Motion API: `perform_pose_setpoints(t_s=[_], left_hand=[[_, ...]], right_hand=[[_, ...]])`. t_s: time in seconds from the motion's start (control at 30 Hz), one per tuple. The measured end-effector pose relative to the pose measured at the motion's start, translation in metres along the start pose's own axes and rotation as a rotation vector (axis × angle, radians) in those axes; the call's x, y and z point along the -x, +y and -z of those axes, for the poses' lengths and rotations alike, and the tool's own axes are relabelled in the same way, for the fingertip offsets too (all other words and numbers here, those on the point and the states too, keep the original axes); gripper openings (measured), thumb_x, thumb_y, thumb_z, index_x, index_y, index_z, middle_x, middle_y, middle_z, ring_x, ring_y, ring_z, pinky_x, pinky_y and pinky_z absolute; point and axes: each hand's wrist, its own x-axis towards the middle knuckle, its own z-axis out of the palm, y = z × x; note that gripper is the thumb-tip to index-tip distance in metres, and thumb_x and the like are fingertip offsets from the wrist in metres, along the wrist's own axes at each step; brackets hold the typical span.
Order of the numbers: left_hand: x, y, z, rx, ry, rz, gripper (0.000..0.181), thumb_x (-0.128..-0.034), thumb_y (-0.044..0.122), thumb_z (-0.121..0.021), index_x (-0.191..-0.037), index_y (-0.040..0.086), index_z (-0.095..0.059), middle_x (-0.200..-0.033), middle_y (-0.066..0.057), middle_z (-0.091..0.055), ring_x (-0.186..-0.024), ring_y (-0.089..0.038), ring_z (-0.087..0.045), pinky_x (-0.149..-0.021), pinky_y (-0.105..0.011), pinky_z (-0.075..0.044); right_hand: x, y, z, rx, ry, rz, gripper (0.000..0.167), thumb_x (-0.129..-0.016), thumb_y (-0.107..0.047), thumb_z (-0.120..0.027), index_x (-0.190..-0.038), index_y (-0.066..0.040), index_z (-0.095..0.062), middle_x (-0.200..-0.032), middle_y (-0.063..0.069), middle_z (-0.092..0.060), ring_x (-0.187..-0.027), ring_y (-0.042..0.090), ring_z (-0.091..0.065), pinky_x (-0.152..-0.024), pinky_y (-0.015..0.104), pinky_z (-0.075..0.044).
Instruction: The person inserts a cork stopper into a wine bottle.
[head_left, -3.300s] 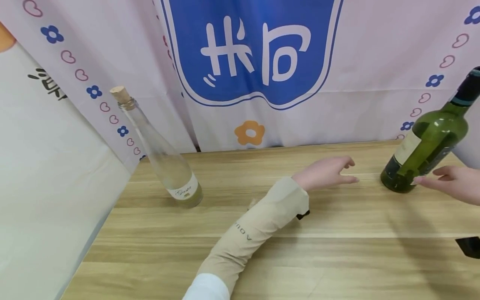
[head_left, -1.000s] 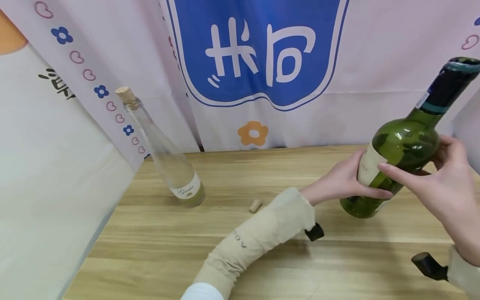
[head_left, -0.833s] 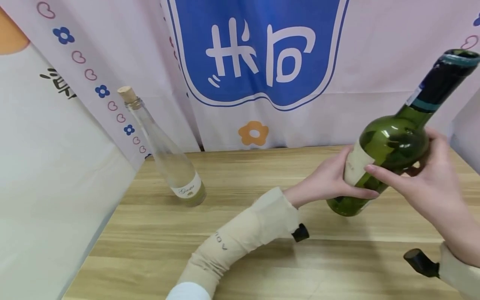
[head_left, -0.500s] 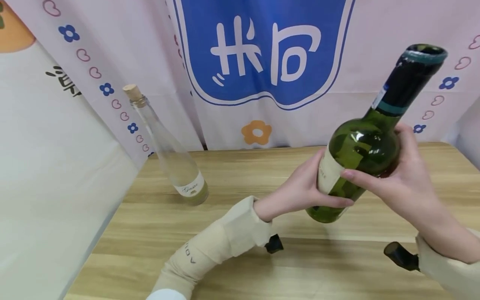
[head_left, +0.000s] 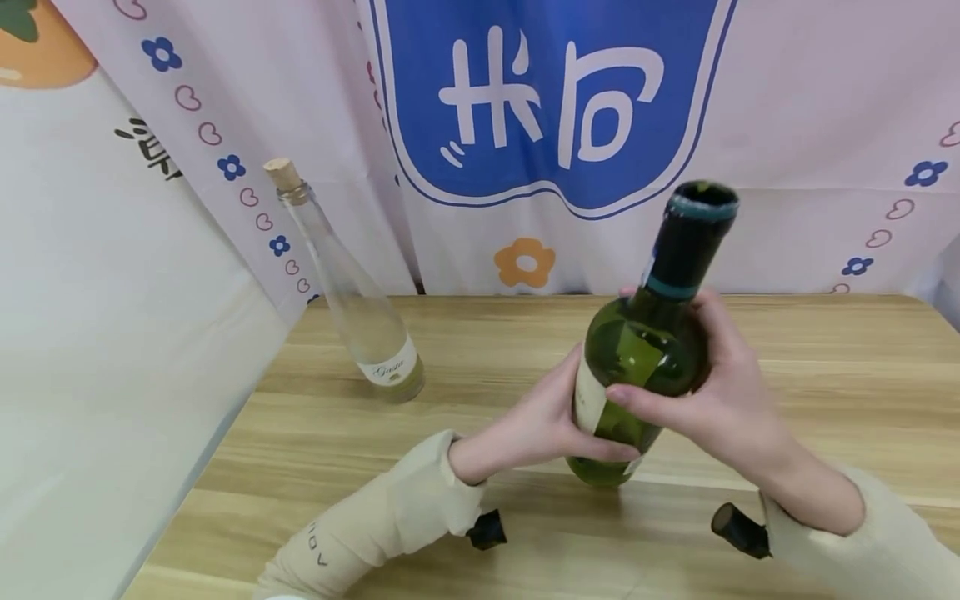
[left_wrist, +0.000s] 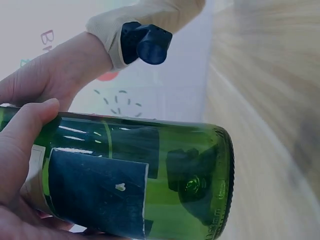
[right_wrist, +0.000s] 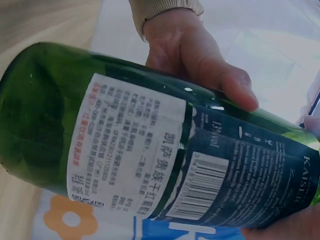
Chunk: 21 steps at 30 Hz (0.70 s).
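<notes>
A green wine bottle (head_left: 637, 350) with a dark neck leans between my two hands, its uncorked mouth tipped towards the upper right. My left hand (head_left: 540, 421) grips its lower body from the left, the thumb across the front. Higher up, my right hand (head_left: 720, 408) holds it from the right, thumb on the glass near the pale label. In the left wrist view, the bottle's base (left_wrist: 220, 185) appears clear of the wood. Printed back labels (right_wrist: 135, 145) show in the right wrist view. The fingers behind the bottle are mostly hidden.
A tall clear bottle (head_left: 360, 308), a cork (head_left: 282, 173) in its mouth, stands at the back left of the wooden table (head_left: 825, 400). A printed curtain (head_left: 810, 100) hangs behind the table. Both wrists carry small black cameras (head_left: 738, 529).
Both hands have taken hold of the green bottle and brought it left and nearer, from the right side to mid-table. A loose cork visible earlier is now hidden, as my left forearm moved left.
</notes>
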Motion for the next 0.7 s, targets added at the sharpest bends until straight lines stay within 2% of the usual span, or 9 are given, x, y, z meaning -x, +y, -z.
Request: perform_pose_setpoints(t_s=[0.13, 0.23, 0.37, 0.5, 0.7], left_hand=[[0.011, -0.010, -0.001, -0.044, 0.004, -0.005, 0.095, -0.0620, 0.008, -0.083, -0.137, 0.020, -0.026, -0.126, 0.000, -0.047, -0.111, -0.007, -0.047, -0.095, -0.024, -0.040], [0.019, -0.014, -0.003, -0.104, 0.028, 0.025, 0.094, -0.0608, 0.014, -0.085, -0.136, 0.022, -0.029, -0.125, 0.002, -0.050, -0.110, -0.006, -0.049, -0.093, -0.024, -0.041], [0.029, -0.021, -0.006, -0.179, 0.050, 0.060, 0.089, -0.0599, 0.021, -0.086, -0.132, 0.023, -0.033, -0.120, 0.006, -0.053, -0.105, -0.004, -0.051, -0.090, -0.022, -0.043], [0.033, -0.026, -0.006, -0.191, 0.046, 0.056, 0.088, -0.0592, 0.022, -0.086, -0.131, 0.023, -0.035, -0.119, 0.008, -0.052, -0.104, -0.003, -0.051, -0.089, -0.023, -0.043], [0.036, -0.031, -0.005, -0.216, 0.028, 0.077, 0.096, -0.0595, 0.025, -0.086, -0.136, 0.026, -0.028, -0.125, 0.009, -0.048, -0.108, -0.003, -0.049, -0.091, -0.026, -0.041]], right_hand=[[0.007, 0.008, -0.011, 0.068, 0.011, 0.026, 0.086, -0.052, 0.013, -0.080, -0.127, -0.001, -0.042, -0.122, 0.003, -0.055, -0.103, 0.014, -0.053, -0.084, 0.019, -0.042], [0.012, 0.015, -0.018, 0.080, 0.007, 0.047, 0.083, -0.049, 0.011, -0.081, -0.123, 0.000, -0.045, -0.120, 0.004, -0.056, -0.100, 0.013, -0.054, -0.081, 0.020, -0.043], [0.019, 0.022, -0.026, 0.085, -0.022, 0.033, 0.081, -0.049, 0.008, -0.082, -0.121, -0.002, -0.046, -0.120, 0.005, -0.056, -0.098, 0.012, -0.056, -0.079, 0.019, -0.045], [0.023, 0.028, -0.031, 0.066, -0.035, 0.038, 0.081, -0.050, 0.008, -0.082, -0.121, -0.002, -0.045, -0.120, 0.006, -0.055, -0.097, 0.013, -0.056, -0.080, 0.020, -0.045], [0.025, 0.035, -0.033, 0.072, -0.040, 0.057, 0.081, -0.050, 0.005, -0.082, -0.121, -0.001, -0.044, -0.120, 0.005, -0.054, -0.098, 0.014, -0.055, -0.082, 0.022, -0.045]])
